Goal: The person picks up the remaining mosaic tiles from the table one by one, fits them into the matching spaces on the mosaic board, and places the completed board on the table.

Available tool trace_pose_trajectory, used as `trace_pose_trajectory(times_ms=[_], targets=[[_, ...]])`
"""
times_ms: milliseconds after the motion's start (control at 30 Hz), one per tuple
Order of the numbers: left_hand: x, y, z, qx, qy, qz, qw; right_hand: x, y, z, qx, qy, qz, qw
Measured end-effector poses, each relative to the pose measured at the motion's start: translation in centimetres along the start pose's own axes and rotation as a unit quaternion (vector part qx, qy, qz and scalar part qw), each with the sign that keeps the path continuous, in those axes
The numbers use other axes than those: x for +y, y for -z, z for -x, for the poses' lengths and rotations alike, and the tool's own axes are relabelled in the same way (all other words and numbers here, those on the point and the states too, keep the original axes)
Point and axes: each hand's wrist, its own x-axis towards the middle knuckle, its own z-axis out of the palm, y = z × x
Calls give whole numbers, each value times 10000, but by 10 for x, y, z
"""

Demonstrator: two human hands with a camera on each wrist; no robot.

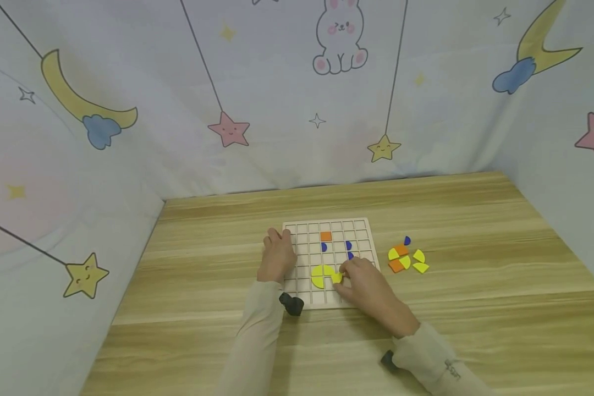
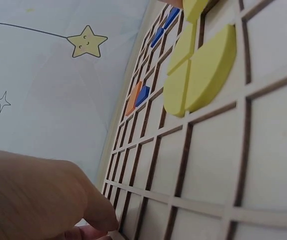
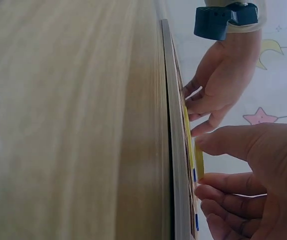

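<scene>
A pale wooden grid board (image 1: 304, 228) lies on the table, with three yellow quarter-circle pieces (image 2: 213, 70) joined in its lower middle. My right hand (image 1: 371, 286) pinches another yellow piece (image 3: 199, 162) between thumb and fingertip, just above the board beside those three. At the board's left edge, my left hand (image 1: 277, 257) holds the rim with bent fingers; the left wrist view shows fingertips (image 2: 106, 220) at that edge. An orange square (image 1: 325, 236) and several small blue half-circles (image 1: 324, 247) also sit on the grid. The right hand hides part of the board's lower right.
To the right of the board, loose pieces lie on the wood-grain table (image 1: 475, 231): yellow quarter-circles (image 1: 419, 256), orange pieces (image 1: 396, 265) and a blue half-circle (image 1: 407, 241). A printed cloth wall (image 1: 277, 165) stands behind the table. Each wrist wears a dark camera mount (image 1: 292, 304).
</scene>
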Motion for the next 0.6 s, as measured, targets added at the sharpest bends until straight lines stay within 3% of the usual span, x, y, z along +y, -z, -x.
trace_pose_trajectory(times_ms=[600], targets=[[1, 1, 1, 58, 48, 68, 9999, -3, -3, 3, 107, 211, 79, 9997]])
